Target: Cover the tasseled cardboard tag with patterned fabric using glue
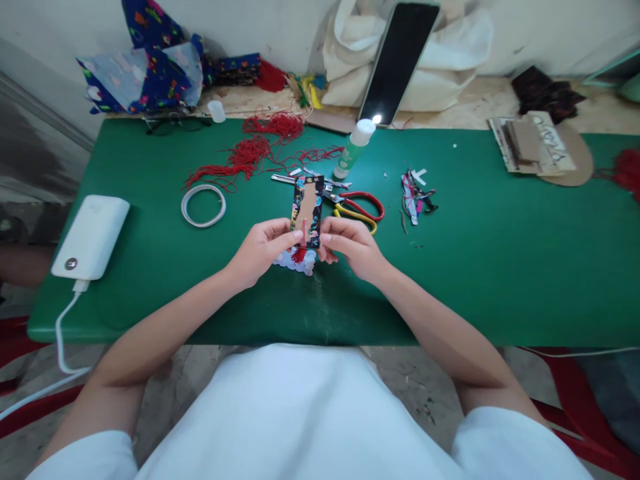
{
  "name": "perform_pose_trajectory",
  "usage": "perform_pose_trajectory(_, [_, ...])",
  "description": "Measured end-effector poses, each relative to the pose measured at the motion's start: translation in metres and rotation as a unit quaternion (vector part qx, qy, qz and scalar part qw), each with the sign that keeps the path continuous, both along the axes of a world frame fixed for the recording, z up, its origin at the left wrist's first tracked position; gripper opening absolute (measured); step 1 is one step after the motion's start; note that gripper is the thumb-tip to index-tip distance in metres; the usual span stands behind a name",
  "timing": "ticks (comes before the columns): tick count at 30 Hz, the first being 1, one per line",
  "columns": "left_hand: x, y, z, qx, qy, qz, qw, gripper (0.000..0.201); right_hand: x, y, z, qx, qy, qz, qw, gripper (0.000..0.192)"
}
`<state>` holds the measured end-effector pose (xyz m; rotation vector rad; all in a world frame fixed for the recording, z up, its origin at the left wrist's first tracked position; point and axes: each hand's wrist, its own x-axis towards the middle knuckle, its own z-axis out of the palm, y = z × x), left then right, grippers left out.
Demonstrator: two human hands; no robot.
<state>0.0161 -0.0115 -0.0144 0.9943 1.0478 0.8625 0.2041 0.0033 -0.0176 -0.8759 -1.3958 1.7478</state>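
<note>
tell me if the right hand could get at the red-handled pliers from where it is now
Probably yes. The right hand lies just in front of the red-handled pliers, with bare green table between and nothing over them. But it is pinching the fabric-covered card together with the left hand.

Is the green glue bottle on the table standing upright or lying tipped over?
Upright. The glue bottle stands on its base on the green table, white cap on top.
</note>
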Motion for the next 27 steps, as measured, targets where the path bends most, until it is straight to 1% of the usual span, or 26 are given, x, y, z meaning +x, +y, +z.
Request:
perform_pose_trajectory(7, [0.0012, -0.0002, -0.0006, -0.007, -0.019, 0.013, 1.0, 0.026, 0.0, -0.0003, -0.001, -0.001, 0.019, -0.004, 1.0, 0.022])
perform_pose_trajectory(12, [0.0014, -0.0005, -0.0009, -0.008, -0.024, 0.019, 0.999, 0.025, 0.0002, 0.0, 0.0017, 0.008, -0.006, 0.001, 1.0, 0.023])
perform_pose_trajectory(17, [0.0017, -0.0002, -0.0013, -0.007, -0.011, 0.019, 1.0, 0.027, 0.0011, -0.0001, 0.0054, 0.021, -0.013, 0.014, 1.0, 0.023])
perform_pose_trajectory(23, [0.0019, 0.0005, 0.0002, -0.017, -0.018, 0.026, 0.999, 0.028, 0.0027, -0.001, 0.0035, 0.036, -0.033, 0.037, 0.998, 0.027])
perform_pose_trajectory(27, [0.0024, 0.0009, 0.0024, -0.026, -0.031, 0.033, 0.999, 0.027, 0.0031, -0.0003, 0.0034, 0.044, -0.029, 0.044, 0.998, 0.023])
